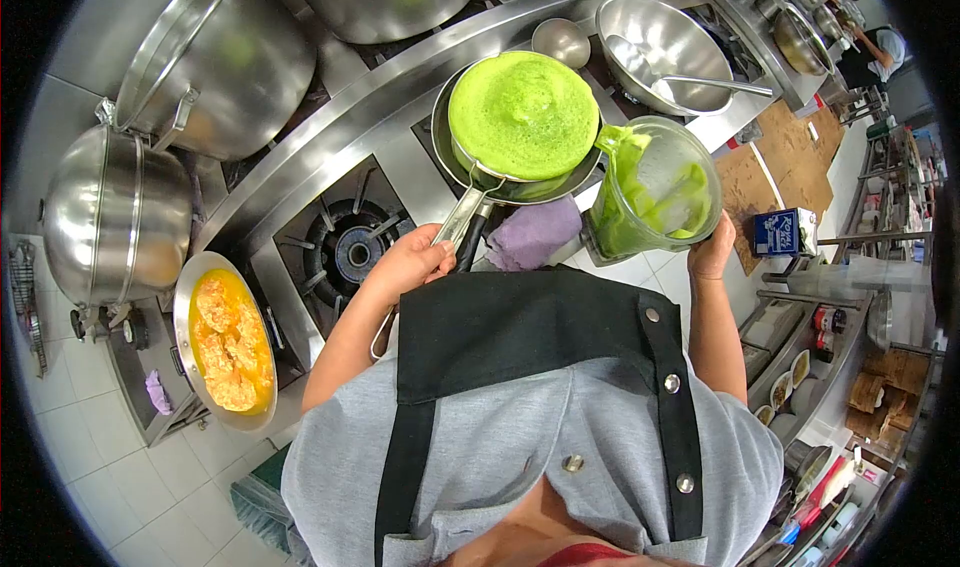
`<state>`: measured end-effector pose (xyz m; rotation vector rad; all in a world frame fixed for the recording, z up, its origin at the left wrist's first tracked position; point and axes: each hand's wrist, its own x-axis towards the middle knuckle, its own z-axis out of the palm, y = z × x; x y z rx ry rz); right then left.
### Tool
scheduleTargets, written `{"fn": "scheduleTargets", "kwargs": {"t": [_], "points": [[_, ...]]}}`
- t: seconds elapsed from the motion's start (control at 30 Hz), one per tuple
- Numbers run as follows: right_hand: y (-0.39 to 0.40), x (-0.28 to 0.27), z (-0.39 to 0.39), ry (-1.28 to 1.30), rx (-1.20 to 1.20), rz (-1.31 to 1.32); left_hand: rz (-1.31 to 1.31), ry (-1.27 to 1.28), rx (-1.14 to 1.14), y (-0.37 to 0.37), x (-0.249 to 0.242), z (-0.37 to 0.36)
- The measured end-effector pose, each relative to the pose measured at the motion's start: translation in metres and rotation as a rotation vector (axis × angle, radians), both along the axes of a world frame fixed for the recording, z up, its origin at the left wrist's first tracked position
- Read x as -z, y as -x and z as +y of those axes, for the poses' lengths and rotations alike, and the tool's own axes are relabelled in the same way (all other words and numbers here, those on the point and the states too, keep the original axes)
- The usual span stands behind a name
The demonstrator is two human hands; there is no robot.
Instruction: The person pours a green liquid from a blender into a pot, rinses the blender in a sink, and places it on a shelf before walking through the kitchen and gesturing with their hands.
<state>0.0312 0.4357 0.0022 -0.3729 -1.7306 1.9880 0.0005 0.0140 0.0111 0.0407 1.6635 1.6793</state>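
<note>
My left hand (420, 259) is closed around the metal handle of a strainer (472, 207). Bright green foamy purée (522, 112) fills the strainer, which sits over a frying pan (440, 132) on the stove. The pan's black handle (472, 237) runs just beside my left fingers. On the other side, my right hand (712, 250) grips a clear blender jar (675, 212) by its lower side. The jar is tilted toward the strainer, its walls coated with green purée. A purple cloth (535, 235) lies between the pan and the jar.
A ladle (562, 42) and a steel mixing bowl (675, 42) with a long-handled utensil stand behind. Left are a bare burner (357, 254), large pots (225, 67) and a pan of orange food in yellow liquid (185, 317). Another person (885, 55) is far right.
</note>
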Motion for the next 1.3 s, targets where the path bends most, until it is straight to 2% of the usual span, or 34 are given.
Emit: {"fn": "scheduleTargets", "kwargs": {"t": [0.23,0.6,1.23,1.3], "points": [[-0.001,0.005,0.003,0.032,0.021,0.002,-0.037,0.02,-0.03,-0.001,-0.012,0.004],[0.003,0.005,-0.001,-0.007,0.087,0.007,-0.037,0.01,-0.001,0.0,-0.002,0.0],[-0.005,0.009,0.008,0.038,0.016,-0.026,-0.003,0.05,0.012,0.0,-0.006,0.001],[-0.005,0.015,0.012,-0.14,0.045,-0.016,-0.005,0.057,0.014,0.0,-0.008,0.002]]}}
